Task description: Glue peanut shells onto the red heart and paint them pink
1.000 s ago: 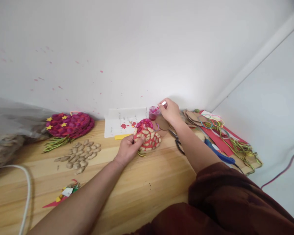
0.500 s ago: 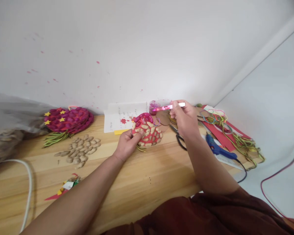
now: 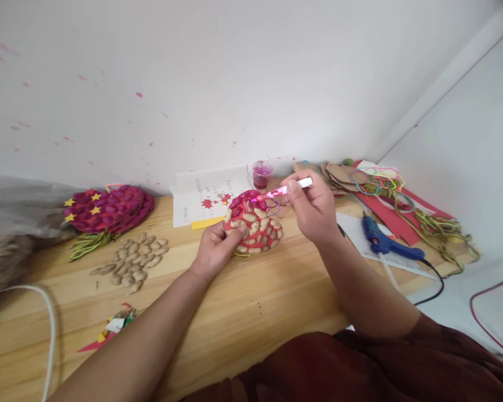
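My left hand (image 3: 215,249) pinches the near edge of a round red disc covered with peanut shells (image 3: 254,223), held tilted just above the wooden table (image 3: 243,301). Some shells at its top are painted magenta. My right hand (image 3: 314,209) is closed on a white-handled paintbrush (image 3: 285,189), whose pink tip touches the disc's upper edge. A small cup of magenta paint (image 3: 262,173) stands behind the disc by the wall.
A stack of finished magenta discs with yellow stars (image 3: 109,207) and a pile of loose peanut shells (image 3: 132,265) lie at left. A printed sheet (image 3: 205,192) leans at the wall. A blue glue gun (image 3: 385,243), cardboard discs (image 3: 343,174) and coloured cords (image 3: 436,229) crowd the right.
My right hand lifted the brush out of the paint cup and brought it left and down to the disc. The left hand kept hold of the disc. The view shifted slightly.
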The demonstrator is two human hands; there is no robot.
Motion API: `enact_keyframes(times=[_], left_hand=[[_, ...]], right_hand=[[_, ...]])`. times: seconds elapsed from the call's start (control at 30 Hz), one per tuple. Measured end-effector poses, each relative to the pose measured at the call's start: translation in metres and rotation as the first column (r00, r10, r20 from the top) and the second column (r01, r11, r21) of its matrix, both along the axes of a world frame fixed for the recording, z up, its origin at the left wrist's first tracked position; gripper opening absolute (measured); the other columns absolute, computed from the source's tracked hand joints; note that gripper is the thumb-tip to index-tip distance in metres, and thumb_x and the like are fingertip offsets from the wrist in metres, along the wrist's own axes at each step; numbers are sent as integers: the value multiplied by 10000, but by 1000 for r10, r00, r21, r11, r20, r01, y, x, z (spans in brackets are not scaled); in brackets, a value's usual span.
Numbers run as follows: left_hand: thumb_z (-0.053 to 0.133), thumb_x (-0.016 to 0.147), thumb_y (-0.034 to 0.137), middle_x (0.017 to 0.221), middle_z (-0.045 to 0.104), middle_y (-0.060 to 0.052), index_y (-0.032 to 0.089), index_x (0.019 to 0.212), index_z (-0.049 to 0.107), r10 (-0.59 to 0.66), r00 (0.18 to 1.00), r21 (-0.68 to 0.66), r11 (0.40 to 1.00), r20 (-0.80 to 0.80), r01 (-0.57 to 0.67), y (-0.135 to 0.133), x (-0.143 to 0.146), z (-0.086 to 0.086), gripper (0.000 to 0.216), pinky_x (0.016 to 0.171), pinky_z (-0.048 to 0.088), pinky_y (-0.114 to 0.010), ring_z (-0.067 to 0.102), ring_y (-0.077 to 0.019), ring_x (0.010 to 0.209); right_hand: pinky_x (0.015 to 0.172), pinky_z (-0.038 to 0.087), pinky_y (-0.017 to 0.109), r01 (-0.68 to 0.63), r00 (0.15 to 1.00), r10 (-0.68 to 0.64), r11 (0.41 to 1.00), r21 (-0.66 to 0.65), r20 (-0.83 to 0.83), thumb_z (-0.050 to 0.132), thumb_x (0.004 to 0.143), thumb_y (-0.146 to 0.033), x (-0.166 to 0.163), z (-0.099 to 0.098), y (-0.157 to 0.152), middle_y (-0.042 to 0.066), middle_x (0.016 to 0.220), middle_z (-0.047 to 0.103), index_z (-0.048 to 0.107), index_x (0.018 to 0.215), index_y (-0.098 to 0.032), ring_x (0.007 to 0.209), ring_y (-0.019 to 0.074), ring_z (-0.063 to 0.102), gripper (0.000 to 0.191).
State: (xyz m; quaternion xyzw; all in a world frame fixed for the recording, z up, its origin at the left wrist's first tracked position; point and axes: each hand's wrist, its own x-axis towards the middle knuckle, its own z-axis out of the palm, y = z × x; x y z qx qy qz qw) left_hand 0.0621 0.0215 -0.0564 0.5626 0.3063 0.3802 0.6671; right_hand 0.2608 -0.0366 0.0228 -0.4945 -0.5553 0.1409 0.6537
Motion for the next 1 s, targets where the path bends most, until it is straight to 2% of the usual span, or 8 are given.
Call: enact_keyframes(times=[0.17,0.63,1.0], left_hand=[[817,823,513,801,789,-53,162,810,786,-11,1000,18,1000,-28,12,-1,-2,-1,353,714,586,-293,699,-181,697],[823,811,523,828,804,-58,162,831,793,6,999,15,1000,-33,-5,-3,-2,2,362,728,594,-317,721,-201,715],[843,787,530,763,783,-47,157,795,788,-15,1000,10,1000,-14,15,-5,-3,5,378,698,596,-309,711,-192,675]], right_hand=[[591,416,254,9,999,-9,1000,0,44,621,1015,-451,-2,2,-3,-28,735,576,648,958,-217,635,98,501,243],[626,426,280,18,984,-14,1000,-21,179,580,1037,-412,-1,-1,-5,-16,751,604,631,952,-217,671,121,530,219],[613,430,267,13,992,-17,999,29,127,585,1037,-412,-1,2,-4,-25,743,590,630,953,-225,646,111,518,210]])
